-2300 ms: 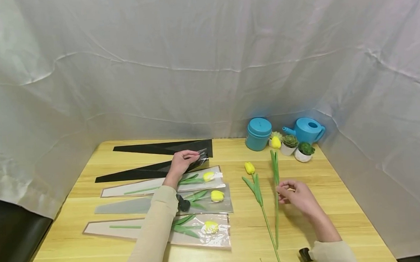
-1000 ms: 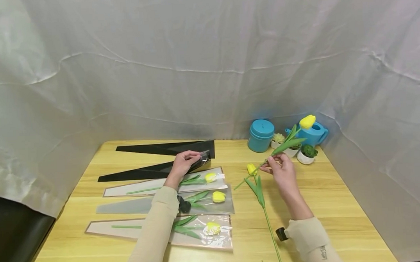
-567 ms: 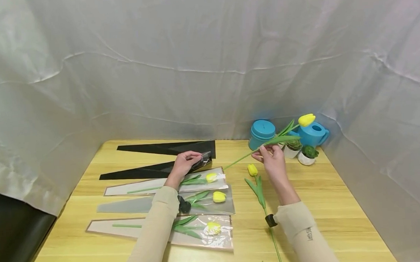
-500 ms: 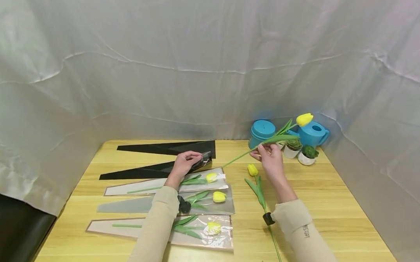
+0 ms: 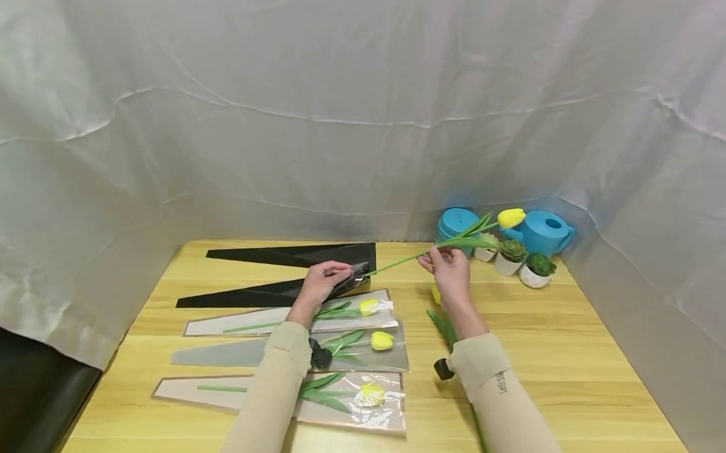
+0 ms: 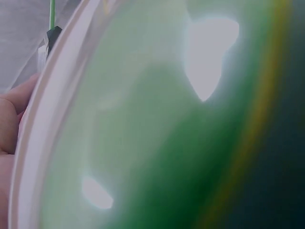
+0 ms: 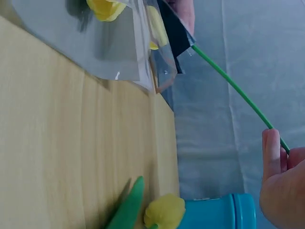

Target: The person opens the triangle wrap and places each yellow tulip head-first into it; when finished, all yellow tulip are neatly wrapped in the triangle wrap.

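Note:
My left hand [image 5: 324, 282] pinches the wide end of a black flower sleeve [image 5: 238, 296] with a clear front, lifting that end a little. A yellow artificial tulip [image 5: 511, 218] is held by the stem in my right hand [image 5: 451, 271], its bloom toward the right. The stem's tip points left and meets the sleeve's mouth; in the right wrist view the green stem [image 7: 233, 86] runs to the dark sleeve's edge. Under my right forearm lies a second yellow tulip [image 5: 443, 324], partly hidden. The left wrist view is mostly filled by a blurred, shiny wrapped flower.
Three wrapped tulips [image 5: 381, 340] lie below the sleeve, partly under my left arm. Another black sleeve [image 5: 291, 255] lies behind. At the back right stand a blue canister [image 5: 457, 221], a blue watering can [image 5: 544, 232] and small potted plants [image 5: 535, 271].
My right hand has picked the tulip up, turned it sideways and brought it left until its stem end reaches the sleeve's mouth. My left hand keeps its pinch on the sleeve.

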Available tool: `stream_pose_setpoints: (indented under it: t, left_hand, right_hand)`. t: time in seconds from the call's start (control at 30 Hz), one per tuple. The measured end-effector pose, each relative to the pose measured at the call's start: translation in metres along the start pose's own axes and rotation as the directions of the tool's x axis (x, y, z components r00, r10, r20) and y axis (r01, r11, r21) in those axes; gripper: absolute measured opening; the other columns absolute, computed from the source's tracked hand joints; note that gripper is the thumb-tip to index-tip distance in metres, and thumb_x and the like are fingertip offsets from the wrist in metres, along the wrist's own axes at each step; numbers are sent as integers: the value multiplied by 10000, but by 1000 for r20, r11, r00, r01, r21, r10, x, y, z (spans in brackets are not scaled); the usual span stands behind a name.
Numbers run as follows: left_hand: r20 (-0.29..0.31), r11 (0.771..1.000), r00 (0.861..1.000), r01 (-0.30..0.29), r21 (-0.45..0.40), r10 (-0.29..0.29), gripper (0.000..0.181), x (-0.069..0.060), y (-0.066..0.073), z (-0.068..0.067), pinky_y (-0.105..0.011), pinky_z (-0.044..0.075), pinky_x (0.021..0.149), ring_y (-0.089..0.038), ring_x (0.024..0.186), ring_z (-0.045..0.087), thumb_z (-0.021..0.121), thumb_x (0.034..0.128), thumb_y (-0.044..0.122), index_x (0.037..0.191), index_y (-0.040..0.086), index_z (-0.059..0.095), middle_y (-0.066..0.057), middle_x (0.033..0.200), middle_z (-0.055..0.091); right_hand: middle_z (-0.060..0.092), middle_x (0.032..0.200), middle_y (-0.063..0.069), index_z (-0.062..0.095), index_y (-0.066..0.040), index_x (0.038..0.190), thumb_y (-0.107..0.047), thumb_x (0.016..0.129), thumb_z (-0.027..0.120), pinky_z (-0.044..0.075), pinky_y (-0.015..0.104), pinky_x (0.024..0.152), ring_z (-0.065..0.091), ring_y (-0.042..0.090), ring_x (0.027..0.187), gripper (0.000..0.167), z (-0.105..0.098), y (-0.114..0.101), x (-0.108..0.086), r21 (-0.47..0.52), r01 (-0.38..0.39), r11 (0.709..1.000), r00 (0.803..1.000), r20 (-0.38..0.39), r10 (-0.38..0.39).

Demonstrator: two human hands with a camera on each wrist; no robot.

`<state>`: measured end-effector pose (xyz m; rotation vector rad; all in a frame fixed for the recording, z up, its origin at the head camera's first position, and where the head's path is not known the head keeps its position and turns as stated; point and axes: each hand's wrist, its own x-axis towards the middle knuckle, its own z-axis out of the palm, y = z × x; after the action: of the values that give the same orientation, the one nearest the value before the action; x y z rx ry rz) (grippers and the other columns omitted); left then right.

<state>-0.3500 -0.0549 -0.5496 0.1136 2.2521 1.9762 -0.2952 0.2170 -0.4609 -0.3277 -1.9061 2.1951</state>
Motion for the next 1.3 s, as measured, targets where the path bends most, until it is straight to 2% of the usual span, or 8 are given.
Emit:
stream_pose_setpoints:
  t: [0.17,0.27,0.53,0.7,0.83,1.1,1.3]
  left_hand:
    - [5,1000,1000,1,2,-1,215,1,1,1,-467,515,1060,-260,1208,647,760,962,257,1135,135,797,-39,1157,781]
    - [6,1000,1000,0,3,0,206,1,1,1,-464,523,1054,-262,1201,652,765,957,249,1123,133,802,-35,1153,781]
    - [25,1000,1000,-11,1,11,209,1,-1,0,-452,532,1042,-257,1179,663,781,945,244,1113,124,809,-30,1136,790]
    - [28,1000,999,-19,-1,19,203,0,0,-1,-463,531,1048,-263,1201,653,783,944,244,1111,133,811,-23,1146,785]
    - [24,1000,999,-22,-6,22,203,0,1,-2,-472,521,1060,-271,1215,646,782,946,239,1113,127,809,-38,1149,784]
    - [24,1000,1000,-12,5,12,212,-3,1,-1,-459,534,1050,-272,1202,659,774,952,226,1129,112,802,-40,1169,778]
    - [19,1000,1000,-14,4,14,198,-4,1,0,-465,530,1047,-266,1183,665,777,948,220,1118,123,807,-37,1137,789]
  right_hand:
    - [530,1141,160,455,99,1311,-102,1096,489,583,252,946,693,106,880,296,1,5,4,19,13,1000,998,-65,-12]
    - [540,1122,158,466,109,1298,-84,1090,500,587,258,938,701,107,860,286,2,8,6,39,13,999,997,-80,-10]
    - [630,1046,202,530,115,1211,-42,1057,565,610,278,888,744,124,818,223,12,22,7,69,-25,997,998,-59,29]
    - [695,983,199,561,173,1214,-41,1041,600,615,266,855,751,116,805,278,19,26,5,43,-21,999,999,-38,23]
    - [713,1006,218,590,186,1219,-30,1024,627,618,257,835,745,114,799,293,25,29,4,34,-37,999,999,-22,38]
    - [730,1034,192,657,104,1171,-51,992,691,627,258,800,743,163,846,239,35,37,-1,-15,-118,993,993,-9,118]
    - [732,1058,244,651,141,1190,-14,975,700,627,258,795,739,137,811,269,42,42,-3,-1,-120,993,992,35,120]
